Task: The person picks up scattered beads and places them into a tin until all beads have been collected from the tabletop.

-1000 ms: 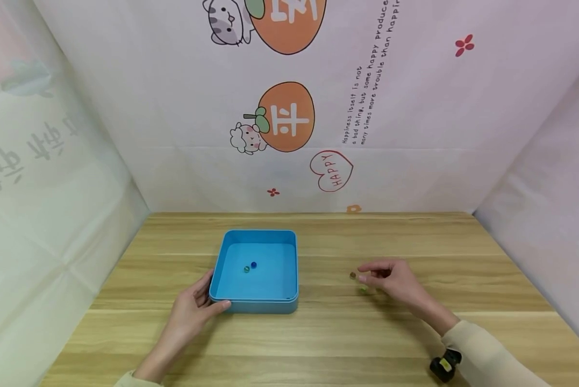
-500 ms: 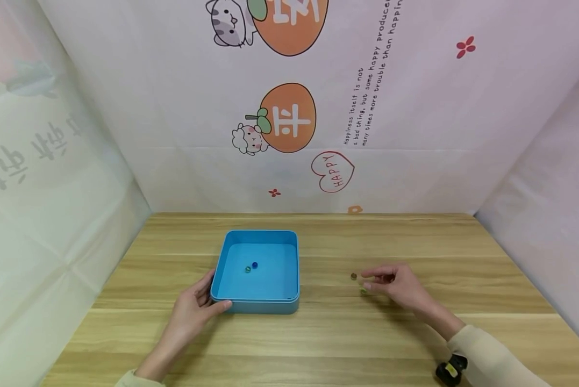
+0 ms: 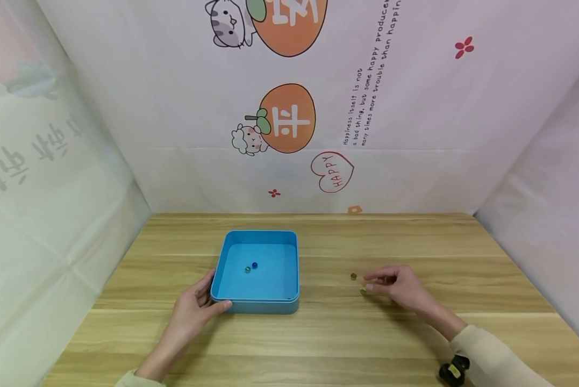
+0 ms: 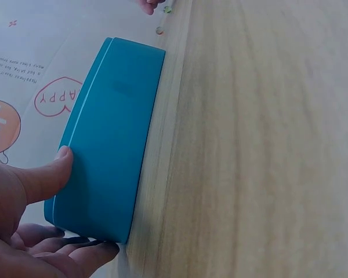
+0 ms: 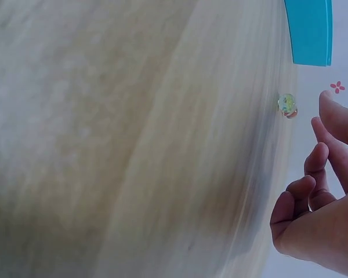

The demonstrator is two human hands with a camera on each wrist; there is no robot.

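Observation:
My left hand (image 3: 192,307) holds the near left corner of a square blue box (image 3: 255,306), thumb on the front wall and fingers along the left side. Two marbles lie on the box's floor: a dark blue marble (image 3: 255,265) and a greenish glass marble (image 3: 248,270). A small dark spot shows at its near right corner, too little to identify. My right hand (image 3: 398,287) hovers right of the box, thumb and forefinger apart, other fingers loosely bent. By its thumb tip lies a yellow-green marble (image 3: 363,291); a brown marble (image 3: 354,276) rests slightly farther back.
Everything stands on a wood-grain table (image 3: 289,349). A printed white sheet (image 3: 391,177) hangs behind the table's far edge, with pale sheets on both sides. A black device (image 3: 454,371) is at the right sleeve.
My right hand has drawn back slightly to the right, away from the brown marble, uncovering more of the yellow-green one. My left hand and the box stay in place.

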